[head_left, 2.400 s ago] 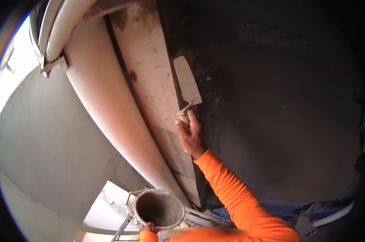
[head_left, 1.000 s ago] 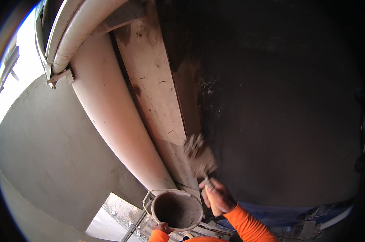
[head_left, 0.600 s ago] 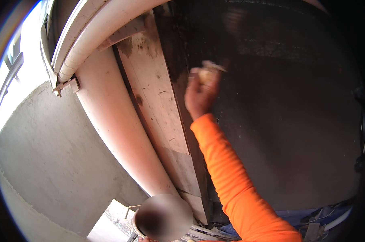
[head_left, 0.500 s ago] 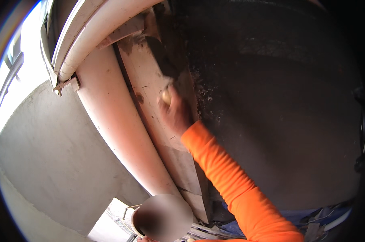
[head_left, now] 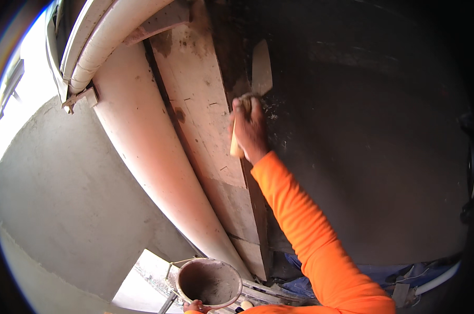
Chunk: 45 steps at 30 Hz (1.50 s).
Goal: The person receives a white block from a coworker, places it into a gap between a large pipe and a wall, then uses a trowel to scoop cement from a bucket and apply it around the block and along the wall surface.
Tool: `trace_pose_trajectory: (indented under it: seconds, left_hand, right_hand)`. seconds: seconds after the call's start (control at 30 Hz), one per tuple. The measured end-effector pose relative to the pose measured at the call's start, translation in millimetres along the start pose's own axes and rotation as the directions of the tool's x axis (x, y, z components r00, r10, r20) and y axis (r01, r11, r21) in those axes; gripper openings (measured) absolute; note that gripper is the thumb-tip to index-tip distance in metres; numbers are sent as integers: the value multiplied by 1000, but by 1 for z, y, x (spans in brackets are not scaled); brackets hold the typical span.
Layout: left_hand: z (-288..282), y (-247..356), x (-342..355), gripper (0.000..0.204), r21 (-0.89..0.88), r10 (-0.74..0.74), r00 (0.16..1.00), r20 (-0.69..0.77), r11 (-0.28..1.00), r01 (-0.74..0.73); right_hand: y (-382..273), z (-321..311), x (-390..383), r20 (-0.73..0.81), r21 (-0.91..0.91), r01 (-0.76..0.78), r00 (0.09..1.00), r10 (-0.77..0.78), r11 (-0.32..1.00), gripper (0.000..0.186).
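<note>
The right hand (head_left: 250,125) is clamped on the wooden handle (head_left: 236,144) of the trowel (head_left: 261,68). Its fingers are wrapped around the grip, with the thumb on the left side, toward the blade. The butt of the handle projects on the near side of the hand. The blade extends to the far side, upright in front of the dark wall (head_left: 362,157) and just right of the board (head_left: 200,99). Contact between blade and wall cannot be determined. The right arm, in an orange sleeve (head_left: 310,230), enters from the near right.

The left hand (head_left: 193,305) is at the near left, closed on the rim of the bucket (head_left: 192,277); it is only partly visible. The bucket's mouth faces the camera, and pale residue marks its inside. A thin bail (head_left: 168,275) stands at its left side.

The board runs from far to near, left of the dark wall. A thick pipe (head_left: 142,115) runs along the board's left side. A grey wall (head_left: 64,172) occupies the left. A blue sheet (head_left: 299,287) lies at the near right, beyond the sleeve.
</note>
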<state>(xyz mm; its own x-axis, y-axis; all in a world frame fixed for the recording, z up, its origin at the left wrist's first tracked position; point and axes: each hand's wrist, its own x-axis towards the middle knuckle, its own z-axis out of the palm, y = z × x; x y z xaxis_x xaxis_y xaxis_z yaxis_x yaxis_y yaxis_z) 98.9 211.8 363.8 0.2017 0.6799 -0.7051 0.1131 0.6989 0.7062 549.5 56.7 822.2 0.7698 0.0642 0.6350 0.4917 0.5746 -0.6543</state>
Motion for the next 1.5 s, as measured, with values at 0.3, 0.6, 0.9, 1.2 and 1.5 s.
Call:
trace_pose_trajectory:
  seconds: [0.3,0.6,0.9,1.2,1.5]
  left_hand:
    - [12,-3,-8,61,-64,-20,998,62,998,24]
    - [52,24,-39,58,15,12,990,143,1000,-15]
    - [67,51,-45,40,371,261,832,490,801,-470]
    - [157,55,-79,35,42,227,812,537,955,-295]
    - [153,16,-82,45,41,547,487,681,636,-771]
  right_hand:
    - [-11,66,89,-109,-237,51,991,-78,970,39]
    - [-86,93,39,42,225,-233,972,229,946,29]
    - [-89,22,-144,483,451,-528,822,301,719,24]
    - [19,-168,-361,313,-715,-357,605,732,601,36]
    - [72,-201,-384,172,-975,-67,359,917,210,35]
